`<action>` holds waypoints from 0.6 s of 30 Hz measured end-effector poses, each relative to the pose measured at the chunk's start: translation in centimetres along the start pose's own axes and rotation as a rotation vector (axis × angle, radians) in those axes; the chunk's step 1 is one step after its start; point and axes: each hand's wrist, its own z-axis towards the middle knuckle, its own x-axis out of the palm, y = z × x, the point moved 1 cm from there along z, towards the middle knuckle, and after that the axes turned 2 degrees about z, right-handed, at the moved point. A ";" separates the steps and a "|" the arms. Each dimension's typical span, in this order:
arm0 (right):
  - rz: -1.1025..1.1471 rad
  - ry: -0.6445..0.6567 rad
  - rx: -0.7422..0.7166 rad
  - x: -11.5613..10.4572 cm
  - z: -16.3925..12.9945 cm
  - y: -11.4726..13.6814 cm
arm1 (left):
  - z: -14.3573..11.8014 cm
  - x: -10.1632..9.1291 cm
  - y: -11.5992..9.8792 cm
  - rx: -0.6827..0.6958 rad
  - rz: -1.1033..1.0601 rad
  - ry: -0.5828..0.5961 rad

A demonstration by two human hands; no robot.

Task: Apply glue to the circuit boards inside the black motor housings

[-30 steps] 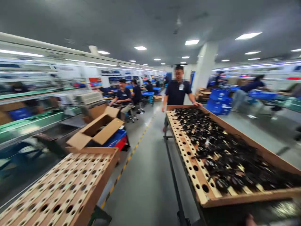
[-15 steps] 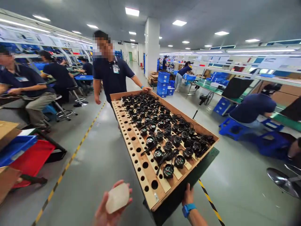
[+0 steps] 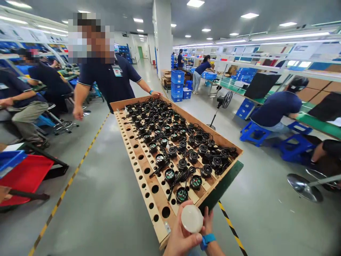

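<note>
**Two hands meet at the near end of a tray cart of black parts**

At the bottom of the view, the person's left hand (image 3: 181, 238) is curled around a round, milky-white translucent disc (image 3: 191, 218), thumb and fingers closed on its edge, holding it up just in front of the near end of a long wooden tray (image 3: 149, 185). The right hand (image 3: 207, 222), with a blue wristband (image 3: 207, 240) on its wrist, sits right behind the disc and against the left hand, mostly hidden; whether its fingers grip anything cannot be told.

The tray rests on a dark green cart (image 3: 221, 185) and stretches away down the aisle. Its board is drilled with rows of round holes, many open along the left side. The rest is crowded with small black round parts (image 3: 173, 142) trailing black cords, some showing green faces at the near end.

At the far end of the tray stands a co-worker in a dark polo shirt (image 3: 109, 81), one hand (image 3: 155, 94) on the tray's far corner. To the left, seated workers line a bench; a red bin (image 3: 25, 176) lies near the yellow floor line (image 3: 71, 179). To the right, a person sits on a blue stool (image 3: 253, 132), with stacked blue crates (image 3: 178, 85) farther back.
</note>
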 end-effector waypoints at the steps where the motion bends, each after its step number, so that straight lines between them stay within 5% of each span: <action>1: -0.036 -0.006 0.025 -0.4 -0.2 0.5 | 0.0 -0.4 0.1 0.017 0.073 -0.018; 5: -0.209 -0.022 0.034 -4.2 0.0 3.9 | 0.2 -1.6 -0.2 0.204 0.608 -0.207; 8: -0.284 0.051 -0.145 -6.6 0.8 8.2 | 1.3 -1.0 0.5 0.357 1.002 -0.329; 13: -0.587 1.211 -0.740 -3.3 2.2 17.4 | 4.5 3.6 4.5 0.487 1.106 -0.393; 16: -0.627 1.383 -0.856 -0.9 4.6 22.3 | 6.1 6.4 5.1 0.437 0.995 -0.400; 18: -0.604 1.366 -0.760 -0.2 7.2 24.6 | 6.9 7.1 3.6 0.353 0.980 -0.336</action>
